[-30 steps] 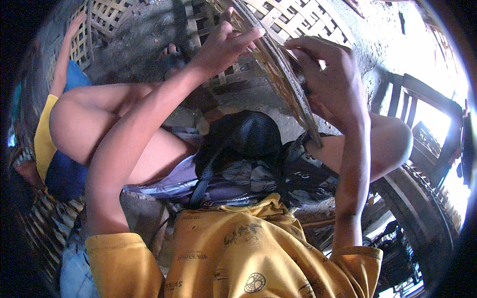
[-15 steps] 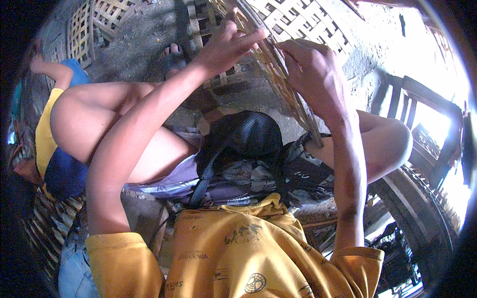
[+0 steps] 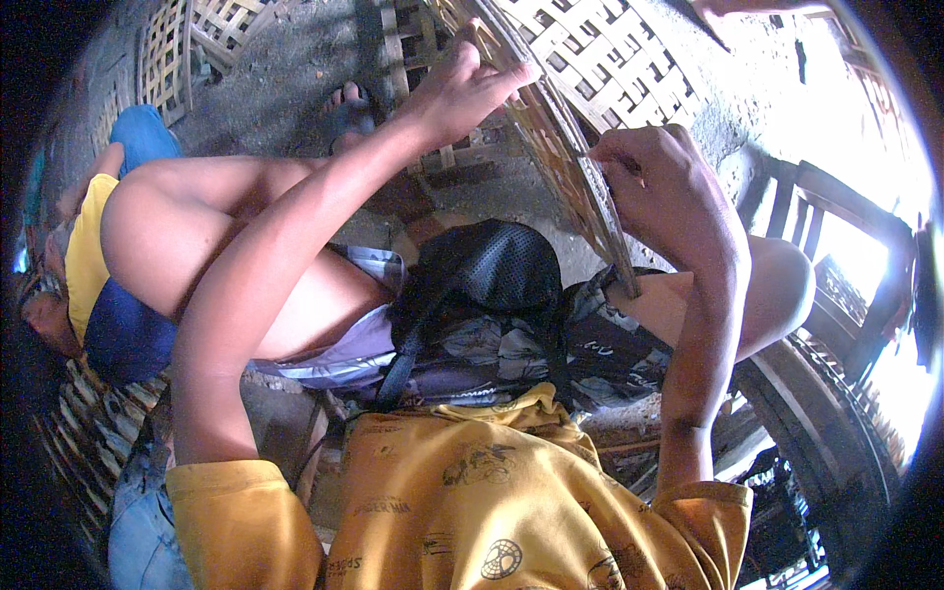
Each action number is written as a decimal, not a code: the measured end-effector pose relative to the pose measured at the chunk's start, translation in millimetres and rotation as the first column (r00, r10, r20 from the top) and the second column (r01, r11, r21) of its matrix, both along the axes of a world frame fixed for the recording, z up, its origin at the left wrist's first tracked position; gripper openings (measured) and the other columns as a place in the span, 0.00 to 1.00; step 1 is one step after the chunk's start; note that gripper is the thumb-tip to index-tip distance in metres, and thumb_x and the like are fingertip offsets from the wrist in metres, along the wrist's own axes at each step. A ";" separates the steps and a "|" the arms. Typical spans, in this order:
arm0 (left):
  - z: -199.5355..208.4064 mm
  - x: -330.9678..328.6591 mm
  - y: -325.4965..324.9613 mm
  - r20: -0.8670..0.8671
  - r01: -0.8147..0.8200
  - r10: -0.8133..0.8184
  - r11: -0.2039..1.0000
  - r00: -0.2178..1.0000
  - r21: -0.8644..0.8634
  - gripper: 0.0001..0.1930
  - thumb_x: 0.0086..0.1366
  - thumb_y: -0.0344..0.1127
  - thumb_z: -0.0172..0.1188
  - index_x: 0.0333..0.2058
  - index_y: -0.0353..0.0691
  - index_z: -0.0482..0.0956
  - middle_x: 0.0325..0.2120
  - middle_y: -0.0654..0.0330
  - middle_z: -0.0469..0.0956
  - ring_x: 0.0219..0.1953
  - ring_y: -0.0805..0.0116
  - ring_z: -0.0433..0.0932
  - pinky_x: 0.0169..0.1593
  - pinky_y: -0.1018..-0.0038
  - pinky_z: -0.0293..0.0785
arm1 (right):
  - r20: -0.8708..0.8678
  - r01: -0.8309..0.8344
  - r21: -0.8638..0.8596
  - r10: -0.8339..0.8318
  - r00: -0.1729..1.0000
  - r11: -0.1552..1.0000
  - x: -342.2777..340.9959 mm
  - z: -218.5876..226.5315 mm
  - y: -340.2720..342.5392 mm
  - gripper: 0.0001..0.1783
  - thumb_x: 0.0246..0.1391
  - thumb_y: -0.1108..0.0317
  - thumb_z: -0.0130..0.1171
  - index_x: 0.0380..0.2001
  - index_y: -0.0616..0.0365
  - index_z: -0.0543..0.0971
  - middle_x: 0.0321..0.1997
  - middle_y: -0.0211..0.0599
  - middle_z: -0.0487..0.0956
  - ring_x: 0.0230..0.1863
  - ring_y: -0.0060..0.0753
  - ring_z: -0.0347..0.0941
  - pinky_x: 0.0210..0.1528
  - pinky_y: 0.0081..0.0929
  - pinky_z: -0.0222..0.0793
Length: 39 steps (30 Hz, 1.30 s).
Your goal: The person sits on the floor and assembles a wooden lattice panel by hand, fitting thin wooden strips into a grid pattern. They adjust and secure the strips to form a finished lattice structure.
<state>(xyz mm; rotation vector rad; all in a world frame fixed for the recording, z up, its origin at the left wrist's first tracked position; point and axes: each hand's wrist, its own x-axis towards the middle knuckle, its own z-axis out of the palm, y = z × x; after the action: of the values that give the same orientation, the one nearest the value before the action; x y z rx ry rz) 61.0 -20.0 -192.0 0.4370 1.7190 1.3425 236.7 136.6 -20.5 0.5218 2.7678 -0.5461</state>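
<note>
Head view. Woven panel (image 3: 562, 147) of thin strips, seen nearly edge-on, held up from 12 to 2 o'clock of centre, above the lap.

Left hand (image 3: 460, 96) at 12: clasped on the panel's upper stretch, one digit across the rim, another raised apart from it along the strips; remaining fingertips partly hidden. Right hand (image 3: 674, 187) at 2: fingers curled in together, tips right at the rim. Whether they pinch a strand, cannot tell.

Handling, my judgement: edge work on slats wants a firm left hold, close to where the right fingertips act, so the rim does not twist. Best to press or draw strips along their run, in short moves; a sideways tug could split them. Worth keeping fingertips off raw ends. Lower end would sit steadier braced than loose.

Lie of the panel: long axis slants 11 to 5 o'clock. Upper end points to 11 and runs out of frame; lower end points to 5, meeting the right leg (image 3: 654, 300) in the picture. Contact there, cannot tell. Beyond it, towards 1, an open-weave lattice (image 3: 629, 59); another lattice (image 3: 162, 59) out at 10.
</note>
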 end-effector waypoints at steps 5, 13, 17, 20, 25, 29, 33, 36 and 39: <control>11.0 -0.6 -1.9 -0.027 0.016 -0.017 1.000 0.999 -0.021 0.36 0.68 0.62 0.63 0.57 0.34 0.69 0.42 0.54 0.84 0.39 0.67 0.85 0.44 0.70 0.79 | 0.001 0.031 -0.042 -0.031 1.000 0.999 5.0 0.4 4.3 0.09 0.60 0.64 0.63 0.42 0.46 0.87 0.41 0.38 0.84 0.50 0.42 0.80 0.55 0.40 0.76; -10.8 -8.8 -3.0 -0.099 0.046 -0.044 0.999 0.994 0.015 0.29 0.69 0.65 0.59 0.50 0.42 0.78 0.40 0.60 0.84 0.42 0.67 0.84 0.42 0.71 0.78 | 0.183 0.030 -0.236 0.014 0.983 0.971 10.5 16.0 26.8 0.08 0.59 0.66 0.60 0.35 0.54 0.87 0.38 0.44 0.84 0.45 0.48 0.82 0.50 0.42 0.77; 5.5 -9.0 -3.9 -0.119 0.043 -0.047 0.998 0.992 -0.036 0.28 0.69 0.64 0.57 0.48 0.43 0.79 0.40 0.61 0.85 0.41 0.67 0.84 0.41 0.70 0.77 | 0.062 -0.065 -0.247 0.083 0.995 0.967 7.7 16.3 39.8 0.09 0.60 0.67 0.60 0.36 0.56 0.86 0.38 0.47 0.85 0.43 0.52 0.83 0.49 0.45 0.78; -6.1 -4.6 0.0 -0.042 0.019 -0.020 1.000 0.999 -0.019 0.29 0.69 0.65 0.56 0.48 0.43 0.79 0.39 0.62 0.85 0.40 0.67 0.84 0.42 0.70 0.77 | 0.021 -0.155 -0.135 0.159 0.987 0.979 14.0 -2.4 47.0 0.08 0.60 0.67 0.60 0.38 0.54 0.86 0.37 0.47 0.85 0.42 0.52 0.83 0.49 0.45 0.78; 37.6 6.8 3.9 -0.089 0.005 -0.006 1.000 0.996 -0.013 0.30 0.70 0.61 0.59 0.57 0.42 0.76 0.37 0.56 0.85 0.35 0.68 0.84 0.39 0.69 0.79 | -0.012 -0.115 -0.168 0.114 0.993 0.979 11.6 3.0 42.0 0.08 0.60 0.68 0.60 0.39 0.53 0.86 0.36 0.46 0.84 0.41 0.52 0.83 0.48 0.44 0.78; 38.0 22.1 -0.3 0.028 0.048 -0.046 0.996 0.999 -0.081 0.41 0.66 0.69 0.58 0.64 0.42 0.67 0.43 0.56 0.84 0.39 0.68 0.84 0.42 0.70 0.78 | -0.015 -0.091 -0.159 0.090 0.996 0.983 12.6 6.0 38.1 0.08 0.57 0.70 0.61 0.38 0.52 0.86 0.36 0.44 0.84 0.40 0.49 0.83 0.47 0.43 0.78; 34.2 49.6 -8.0 0.124 0.305 -0.304 0.952 0.944 0.013 0.37 0.70 0.67 0.55 0.62 0.42 0.67 0.38 0.59 0.83 0.36 0.71 0.84 0.41 0.75 0.77 | -0.071 -0.130 -0.174 0.119 0.990 0.976 22.5 -9.7 46.4 0.08 0.55 0.70 0.62 0.38 0.52 0.86 0.37 0.43 0.85 0.40 0.48 0.83 0.46 0.43 0.78; 36.9 66.6 -3.7 0.148 0.462 -0.452 0.886 0.880 -0.037 0.32 0.73 0.60 0.58 0.63 0.41 0.65 0.37 0.59 0.82 0.38 0.71 0.84 0.40 0.75 0.78 | -0.101 -0.125 -0.171 0.109 0.989 0.977 18.9 -4.9 42.0 0.09 0.55 0.69 0.63 0.39 0.53 0.86 0.38 0.44 0.85 0.41 0.47 0.83 0.46 0.43 0.79; 36.6 87.0 -7.8 0.185 0.312 -0.323 0.946 0.928 0.085 0.33 0.71 0.59 0.62 0.59 0.37 0.67 0.35 0.58 0.82 0.36 0.70 0.83 0.39 0.74 0.79 | -0.080 -0.105 -0.123 0.095 0.992 0.987 14.0 4.9 34.8 0.09 0.54 0.69 0.63 0.39 0.53 0.86 0.38 0.44 0.85 0.41 0.47 0.84 0.45 0.42 0.79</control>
<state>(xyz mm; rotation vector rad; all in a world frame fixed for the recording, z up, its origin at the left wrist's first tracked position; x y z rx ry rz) 147.9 -27.8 -155.4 0.5675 1.3834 1.1561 250.8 171.4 -15.6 0.3384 2.7863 -0.7256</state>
